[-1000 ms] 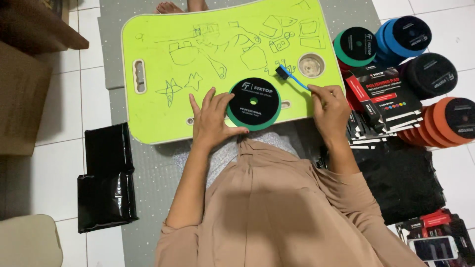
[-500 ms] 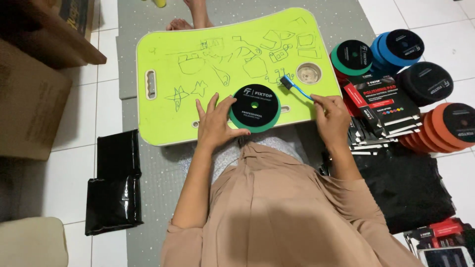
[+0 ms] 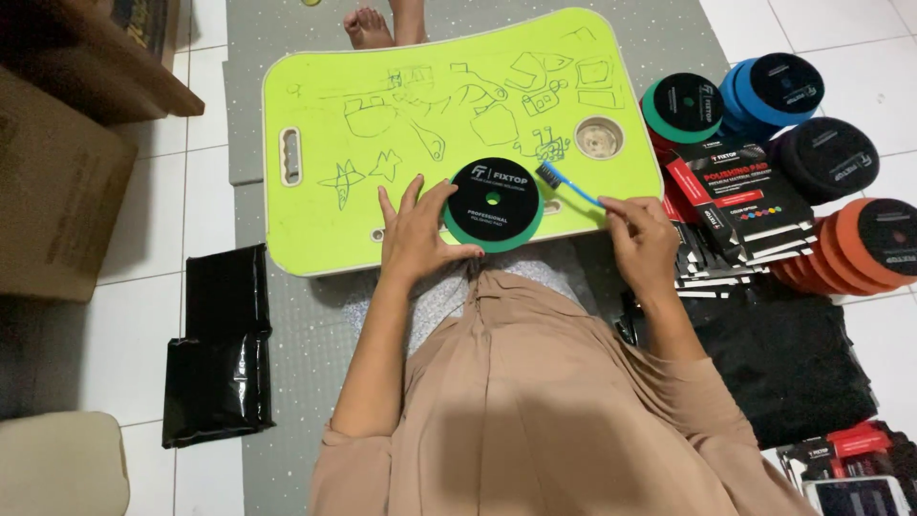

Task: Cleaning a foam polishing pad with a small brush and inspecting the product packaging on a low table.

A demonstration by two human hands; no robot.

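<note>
Left hand [image 3: 415, 234] steadies green pad [image 3: 493, 204]; right hand [image 3: 642, 241] holds blue brush [image 3: 567, 183].

You have one view only, worn on your head, looking steeply down past your chest onto the lime-green lap tray [image 3: 325, 220] on the floor [image 3: 143, 220]. It sits close: your forearms enter from 6 o'clock, your feet [image 3: 387, 24] lie at 12.

This is looking like a home floor serving as a small packing spot: a person is sitting barefoot on a grey mat [image 3: 287, 382] over white tiles [image 3: 143, 248], with a lap desk [image 3: 325, 220], stacked pads [image 3: 860, 244], boxes [image 3: 735, 191] and a carton [image 3: 48, 191] lying around.
</note>
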